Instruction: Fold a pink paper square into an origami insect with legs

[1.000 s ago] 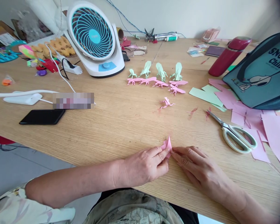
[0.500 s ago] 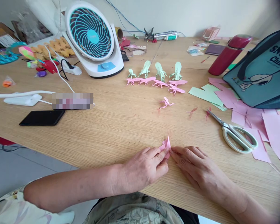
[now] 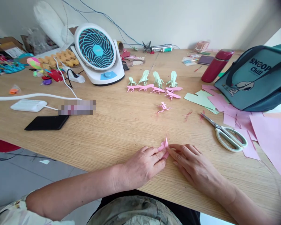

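Near the table's front edge, a folded piece of pink paper point(image 3: 165, 143) with one sharp point standing up is between my two hands. My left hand point(image 3: 142, 165) is closed on it from the left, fingers pressing it against the wood. From the right, the fingertips of my right hand point(image 3: 192, 164) pinch its right edge; the thumb is partly hidden. Farther back lies a single pink origami figure point(image 3: 164, 107) with thin legs. Behind it are several pink origami insects point(image 3: 158, 90) in a row, and several pale green ones point(image 3: 158, 79) stand behind those.
Scissors point(image 3: 224, 132) lie to the right, beside pink paper sheets point(image 3: 271, 131) and green strips point(image 3: 199, 101). A teal bag point(image 3: 250, 78) and a red flask point(image 3: 216, 65) stand behind. At left are a fan point(image 3: 97, 53), a black phone point(image 3: 46, 122) and white cables point(image 3: 35, 96).
The camera view has tilted up and shifted slightly, so the table items appear displaced. Both hands keep their hold on the folded pink paper with hardly any movement.
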`<state>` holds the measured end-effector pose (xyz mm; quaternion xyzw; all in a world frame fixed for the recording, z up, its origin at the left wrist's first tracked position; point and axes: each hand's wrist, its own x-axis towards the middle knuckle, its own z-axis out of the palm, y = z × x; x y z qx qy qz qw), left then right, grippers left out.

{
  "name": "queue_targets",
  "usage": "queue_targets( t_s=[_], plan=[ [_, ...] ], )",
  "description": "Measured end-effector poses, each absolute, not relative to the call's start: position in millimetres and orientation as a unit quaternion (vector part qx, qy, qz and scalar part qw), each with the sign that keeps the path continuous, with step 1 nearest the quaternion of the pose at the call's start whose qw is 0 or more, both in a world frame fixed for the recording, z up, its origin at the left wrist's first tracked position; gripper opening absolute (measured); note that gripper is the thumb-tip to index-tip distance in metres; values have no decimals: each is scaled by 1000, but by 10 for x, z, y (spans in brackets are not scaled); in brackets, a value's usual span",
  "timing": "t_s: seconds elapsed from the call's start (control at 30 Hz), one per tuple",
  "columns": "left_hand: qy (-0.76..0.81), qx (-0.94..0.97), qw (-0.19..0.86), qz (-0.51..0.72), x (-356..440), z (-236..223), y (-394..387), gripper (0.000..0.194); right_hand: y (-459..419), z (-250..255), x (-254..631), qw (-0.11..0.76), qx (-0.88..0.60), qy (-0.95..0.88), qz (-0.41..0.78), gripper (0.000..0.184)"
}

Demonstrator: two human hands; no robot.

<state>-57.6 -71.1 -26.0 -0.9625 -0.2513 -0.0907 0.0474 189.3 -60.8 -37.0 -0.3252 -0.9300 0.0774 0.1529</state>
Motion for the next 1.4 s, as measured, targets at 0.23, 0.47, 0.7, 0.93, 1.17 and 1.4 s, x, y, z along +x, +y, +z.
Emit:
queue_targets(
  t_s=[0.23, 0.47, 0.7, 0.93, 1.17, 1.4],
  plan=[
    [-252, -962, 29, -104, -579, -264, -696, 32, -542, -330, 1791, 147, -361, -919, 57, 39],
    [-258, -960, 23, -110, -592, -319, -699, 31, -449, -344, 1691, 134, -369, -919, 28, 27],
    [-258, -954, 7, -153, -565, -340, -666, 26, -661, -341, 1679, 192, -371, -908, 44, 31],
    [-217, -956, -113, -159, -628, -252, -512, 18, -827, -379, 1658, 245, -386, -881, 121, 42],
    [-215, -950, -151, -170, -725, -271, -317, 32, -806, -388, 1674, 245, -384, -882, 123, 36],
    [-212, -936, -187, -211, -670, -298, -243, 20, -813, -360, 1678, 253, -378, -886, 96, 33]
  ],
)
